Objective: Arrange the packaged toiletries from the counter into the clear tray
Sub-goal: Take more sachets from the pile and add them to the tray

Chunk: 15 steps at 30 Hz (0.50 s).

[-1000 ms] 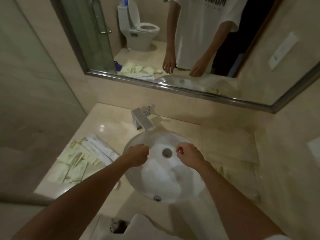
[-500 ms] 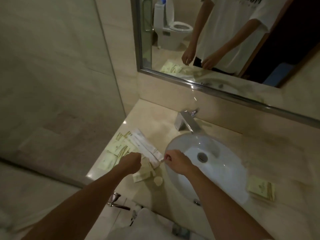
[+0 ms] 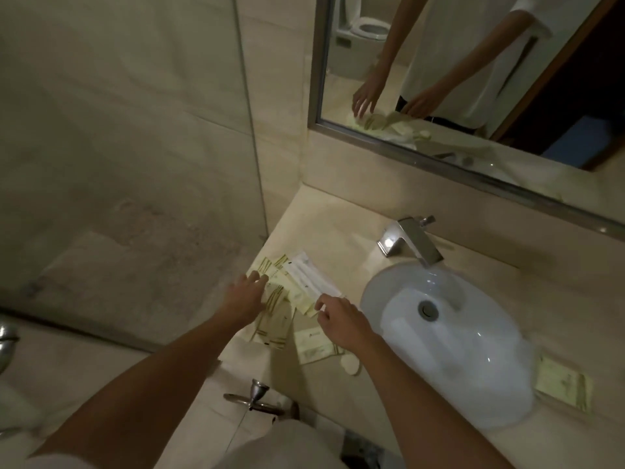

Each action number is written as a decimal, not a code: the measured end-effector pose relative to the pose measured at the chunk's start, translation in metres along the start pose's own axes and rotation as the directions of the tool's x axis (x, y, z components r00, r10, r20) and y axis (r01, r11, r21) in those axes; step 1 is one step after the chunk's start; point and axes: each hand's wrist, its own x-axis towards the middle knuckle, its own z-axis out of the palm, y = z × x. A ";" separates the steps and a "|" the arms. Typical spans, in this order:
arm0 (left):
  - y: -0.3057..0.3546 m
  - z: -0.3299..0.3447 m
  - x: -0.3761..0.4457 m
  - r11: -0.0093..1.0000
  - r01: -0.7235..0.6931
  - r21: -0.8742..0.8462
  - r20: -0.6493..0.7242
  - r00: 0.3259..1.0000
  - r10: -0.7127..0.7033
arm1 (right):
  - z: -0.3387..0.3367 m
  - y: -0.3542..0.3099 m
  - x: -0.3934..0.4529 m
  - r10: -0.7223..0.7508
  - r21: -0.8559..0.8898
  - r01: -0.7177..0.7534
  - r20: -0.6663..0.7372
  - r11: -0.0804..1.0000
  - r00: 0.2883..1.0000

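A heap of pale yellow-green sachets (image 3: pixel 282 314) lies on the counter left of the sink, with two long white packets (image 3: pixel 309 277) across its top. A small boxed item (image 3: pixel 313 343) and a round white piece (image 3: pixel 350 364) sit at the near edge of the heap. One more sachet (image 3: pixel 564 386) lies right of the basin. My left hand (image 3: pixel 244 296) reaches over the heap with fingers spread, its fingertips on the sachets. My right hand (image 3: pixel 342 320) hovers at the near end of the white packets, fingers loosely bent, holding nothing. No clear tray can be made out.
The white basin (image 3: pixel 473 353) and chrome tap (image 3: pixel 411 242) fill the counter's middle. A glass shower panel (image 3: pixel 135 164) bounds the left. The mirror (image 3: pixel 473 79) runs along the back wall. A chrome towel ring (image 3: pixel 257 397) hangs below the counter's front edge.
My view has swung left from the basin to the sachet heap. Both hands moved from over the sink to the heap, and the left hand's fingers have spread open.
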 end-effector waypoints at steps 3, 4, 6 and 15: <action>-0.005 -0.006 0.016 0.990 -0.095 0.106 0.054 0.994 0.090 | 0.006 0.001 0.004 0.024 0.004 -0.024 -0.044 1.000 0.999; -0.007 -0.007 0.020 0.982 -0.122 0.142 0.071 0.991 0.113 | 0.007 0.001 0.004 0.031 0.004 -0.031 -0.060 1.000 0.998; -0.012 -0.006 0.026 0.962 -0.166 0.217 0.088 0.985 0.150 | 0.011 0.003 0.003 0.022 -0.012 -0.023 -0.082 1.000 0.996; -0.018 0.002 0.032 0.943 -0.174 0.285 0.063 0.985 0.162 | 0.053 0.014 -0.008 -0.085 -0.229 0.087 0.016 0.970 0.996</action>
